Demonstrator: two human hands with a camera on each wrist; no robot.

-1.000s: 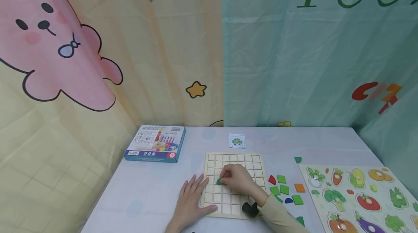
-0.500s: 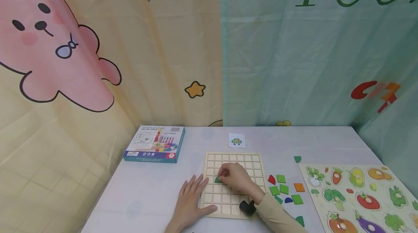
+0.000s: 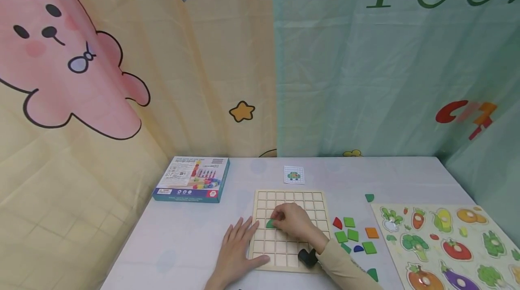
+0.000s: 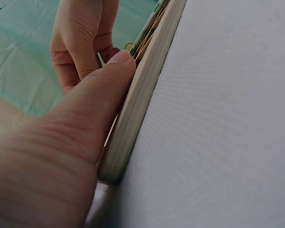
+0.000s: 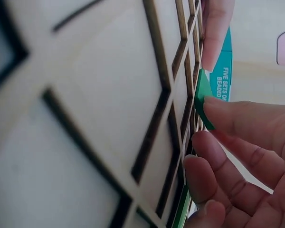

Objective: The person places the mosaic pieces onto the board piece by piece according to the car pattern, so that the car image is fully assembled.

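A pale wooden grid board (image 3: 290, 248) lies on the table. My right hand (image 3: 294, 221) is over its middle and pinches a green piece with a curved edge (image 3: 270, 224) near the left columns. In the right wrist view the thumb presses on this green piece (image 5: 203, 97), which stands tilted at the grid's ridges; the fingers behind it partly hide the grip. A second green edge (image 5: 181, 209) shows low in that view, among the cells. My left hand (image 3: 237, 251) rests, fingers spread, along the board's left side. Its thumb (image 4: 116, 71) touches the board's edge in the left wrist view.
Several green squares (image 3: 352, 235), an orange square (image 3: 371, 233), a red piece (image 3: 337, 222) and a blue half-round (image 3: 358, 249) lie right of the board. Farther right is a vegetable puzzle board (image 3: 436, 231). A pattern card (image 3: 294, 175) and a box (image 3: 191, 179) stand behind.
My right hand has shifted slightly left with the green piece, mostly in the first half second. The left hand stays at the board's edge.
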